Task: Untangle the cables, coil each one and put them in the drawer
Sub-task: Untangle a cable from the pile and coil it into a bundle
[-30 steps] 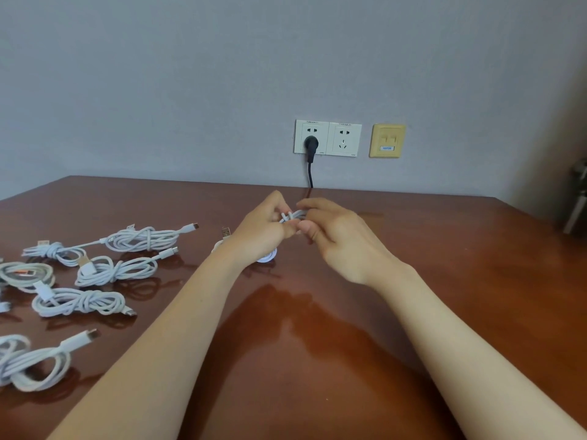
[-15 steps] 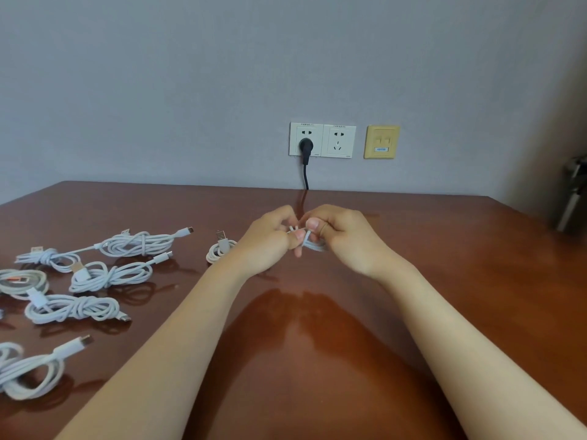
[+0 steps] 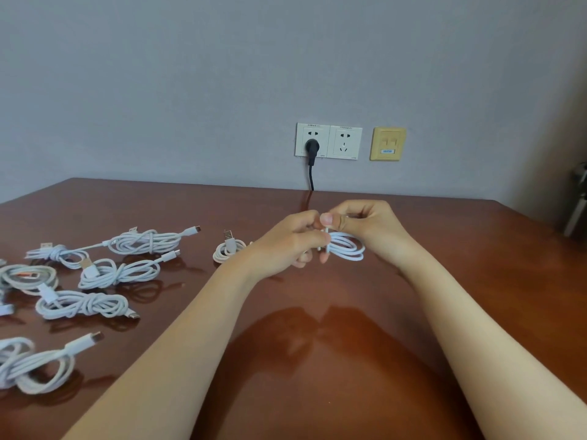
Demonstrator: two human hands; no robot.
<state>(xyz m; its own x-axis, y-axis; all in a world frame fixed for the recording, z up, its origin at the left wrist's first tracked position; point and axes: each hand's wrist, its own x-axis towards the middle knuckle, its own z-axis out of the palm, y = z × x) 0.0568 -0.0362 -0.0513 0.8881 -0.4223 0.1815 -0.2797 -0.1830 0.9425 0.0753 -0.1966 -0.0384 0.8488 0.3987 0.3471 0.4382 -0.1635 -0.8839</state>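
I've got one view, the head camera, worn on the person's head and looking forward and down across the brown table (image 3: 476, 281). It faces the grey wall (image 3: 190, 90) with the sockets (image 3: 328, 141) (dead ahead, upper middle). It sits close in: forearms enter from the bottom edge, left hand (image 3: 286, 242) and right hand (image 3: 371, 227) meet mid-frame on a white cable (image 3: 346, 249), and coiled cables (image 3: 79, 304) lie far left.

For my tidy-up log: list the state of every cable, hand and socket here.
Held cable: looped, held in both hands.
Left hand: grips held cable.
Right hand: pinches its loops.
Small coil: coiled, lying on table.
Bundled cables: wrapped, lying at table's left.
Black plug: inserted in left socket.
Right socket: empty.
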